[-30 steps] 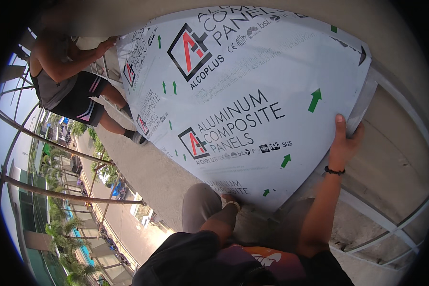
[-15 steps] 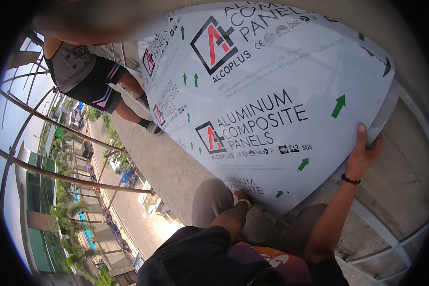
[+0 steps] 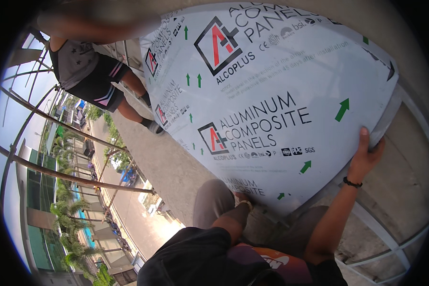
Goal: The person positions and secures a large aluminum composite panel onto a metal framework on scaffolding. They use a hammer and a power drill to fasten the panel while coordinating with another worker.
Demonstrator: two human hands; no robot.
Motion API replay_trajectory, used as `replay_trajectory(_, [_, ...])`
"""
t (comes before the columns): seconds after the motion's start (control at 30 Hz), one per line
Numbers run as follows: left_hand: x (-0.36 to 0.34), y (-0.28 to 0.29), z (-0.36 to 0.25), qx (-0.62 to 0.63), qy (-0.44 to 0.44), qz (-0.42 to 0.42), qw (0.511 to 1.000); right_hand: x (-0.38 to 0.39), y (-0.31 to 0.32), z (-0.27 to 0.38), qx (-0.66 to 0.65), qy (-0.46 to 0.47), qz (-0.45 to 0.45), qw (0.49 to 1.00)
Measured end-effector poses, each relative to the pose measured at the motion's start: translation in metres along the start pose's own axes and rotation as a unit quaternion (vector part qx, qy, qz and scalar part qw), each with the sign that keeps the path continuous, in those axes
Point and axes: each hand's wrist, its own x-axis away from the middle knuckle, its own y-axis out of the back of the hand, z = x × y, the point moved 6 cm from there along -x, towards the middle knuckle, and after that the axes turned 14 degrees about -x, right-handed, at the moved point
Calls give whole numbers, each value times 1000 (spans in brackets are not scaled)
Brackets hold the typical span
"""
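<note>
A large cladding panel (image 3: pixel 267 71), covered in white film with printed lettering and green arrows, fills the middle of the view. My right hand (image 3: pixel 365 155) grips its right edge, thumb lying on the printed face and fingers curled behind. Low on the panel, at its near edge by my knee, my left hand (image 3: pixel 242 196) holds on; most of its fingers are hidden under the edge. Another person (image 3: pixel 88 71) stands at the far left end of the panel, with an arm (image 3: pixel 100 26) reaching across it, blurred; that person's hand cannot be made out.
Pale metal framing (image 3: pixel 376 229) runs below and behind the panel on the right. A concrete ledge (image 3: pixel 169 167) lies to the left of my knee. Beyond it are scaffold poles (image 3: pixel 71 177) and a drop to a street (image 3: pixel 124 200) with palm trees (image 3: pixel 66 214).
The panel and the other person appear shifted very slightly right and down in the picture. Both my hands keep the same hold on the panel.
</note>
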Motion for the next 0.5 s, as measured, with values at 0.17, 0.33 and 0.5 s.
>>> replay_trajectory(0.17, [-8, 7, 9, 5, 8, 55, 998, 3, -5, 0, 1, -2, 13, 1000])
replay_trajectory(0.33, [-14, -3, 14, -11, 11, 86, 996, -3, 1, -4, -1, -5, -5, 1000])
replay_trajectory(0.5, [-22, 3, 21, 22, -2, 56, 998, 1, -4, 2, 6, -1, 1, 1000])
